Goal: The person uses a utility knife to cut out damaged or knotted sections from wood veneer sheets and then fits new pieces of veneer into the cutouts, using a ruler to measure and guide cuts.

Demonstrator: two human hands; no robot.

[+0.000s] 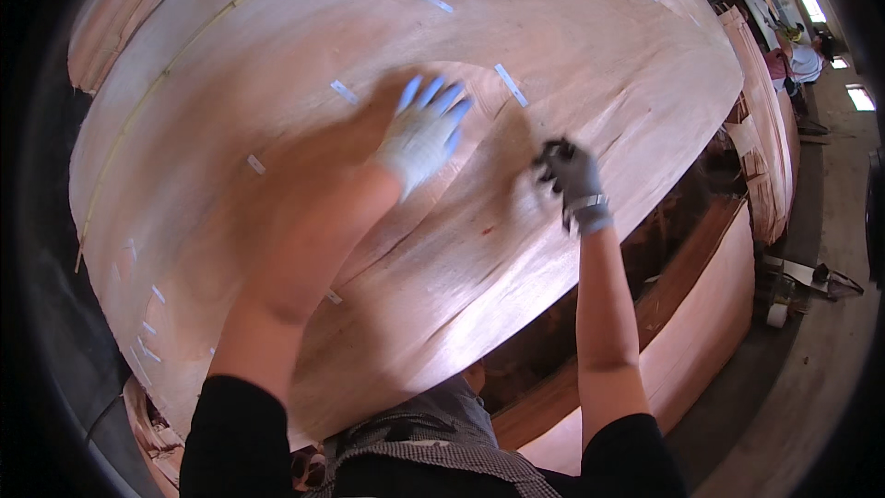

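Note:
A wide sheet of pale reddish wood veneer (516, 249) spreads out before me, with short strips of light tape (510, 85) stuck on it in several places. On a veneer patch (479, 92) near the sheet's middle, my left hand (426, 136) lies flat with its fingers spread, in a white glove with blue fingertips. To its right, my right hand (570, 175), in a grey glove with black fingers, is over the sheet with its fingers curled in. Whatever those fingers hold, if anything, is hidden and slightly blurred.
A thin yellowish strip (166, 74) runs along the sheet's left side. Stacked veneer (701, 286) lies beyond its right edge, by a dark gap. A white roll on a holder (777, 315) is farther right. Another person (804, 60) is at the far right.

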